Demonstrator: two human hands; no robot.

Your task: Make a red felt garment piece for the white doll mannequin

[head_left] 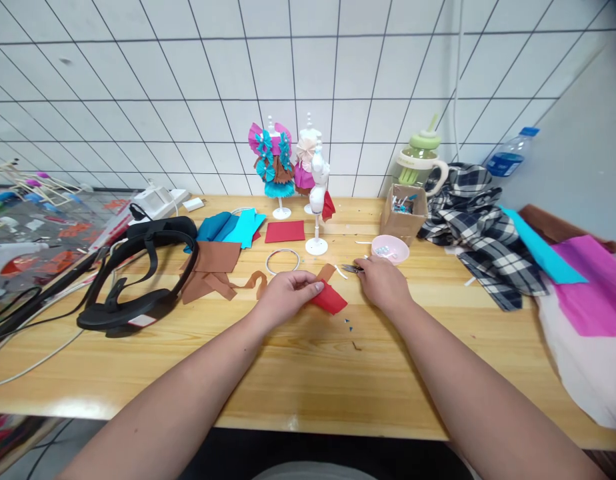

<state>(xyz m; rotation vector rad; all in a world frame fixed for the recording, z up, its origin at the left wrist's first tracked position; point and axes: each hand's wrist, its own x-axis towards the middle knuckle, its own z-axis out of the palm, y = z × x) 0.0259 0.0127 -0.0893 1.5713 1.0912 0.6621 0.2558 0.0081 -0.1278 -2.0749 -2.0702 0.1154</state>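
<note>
My left hand (287, 293) pinches a small folded piece of red fabric (331, 299) against the wooden table (308, 373), with a brown strip (326, 271) just behind it. My right hand (383, 281) rests to the right, closed on small metal scissors or pliers (352, 269) whose tips point left. A pink bowl (391, 248) with small beads stands just beyond my right hand. A bare white mini mannequin (318, 193) with a red scrap stands behind the fabric.
Two dressed mini mannequins (278, 160) stand at the wall. Brown, teal and red fabric pieces (223, 247) and a wire ring (283, 261) lie left of centre. A black headset (138, 273), a cardboard box (404, 212), plaid cloth (478, 213) and pink fabric (588, 287) flank the work area.
</note>
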